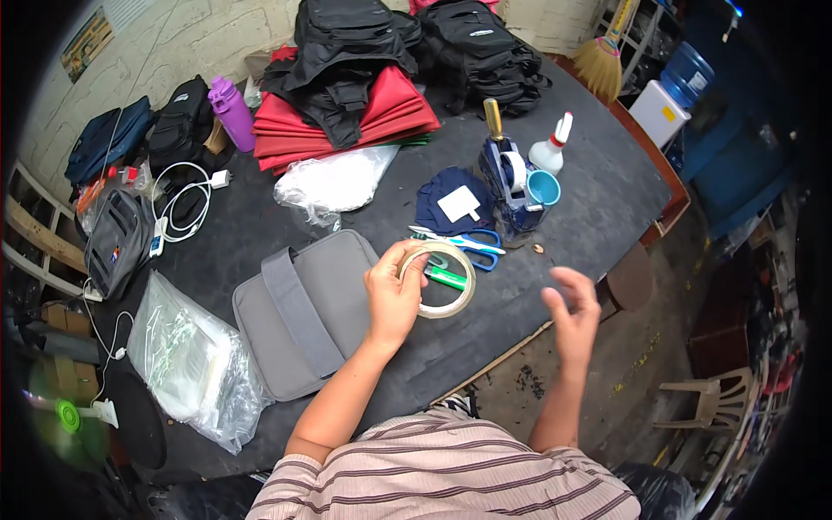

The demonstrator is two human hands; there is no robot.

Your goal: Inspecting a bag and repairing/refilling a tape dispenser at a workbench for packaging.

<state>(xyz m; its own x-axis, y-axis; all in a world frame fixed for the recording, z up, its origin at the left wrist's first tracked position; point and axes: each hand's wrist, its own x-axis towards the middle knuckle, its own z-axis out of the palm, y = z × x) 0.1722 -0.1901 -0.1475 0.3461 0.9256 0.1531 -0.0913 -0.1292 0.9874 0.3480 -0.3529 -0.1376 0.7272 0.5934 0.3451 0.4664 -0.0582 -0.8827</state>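
Observation:
My left hand [395,293] grips a roll of clear tape [459,305] by its rim, thumb through the ring, above the dark table. Beyond the ring a green object [446,276] shows, along with blue-handled scissors [487,251]. To the right, my right hand [573,312] is raised past the table's edge, fingers apart and nothing in it. A grey bag [269,325] with a wide strap lies flat beside my left forearm. Left of that bag is a clear plastic bag [195,364] with pale contents.
A tape dispenser [513,186], teal cup [543,188] and spray bottle [549,152] stand at the far right. Black backpacks [477,52] and stacked red fabric [347,121] occupy the back. A white cable [186,204] and purple bottle [231,113] are left. A plastic chair [711,400] stands on the floor.

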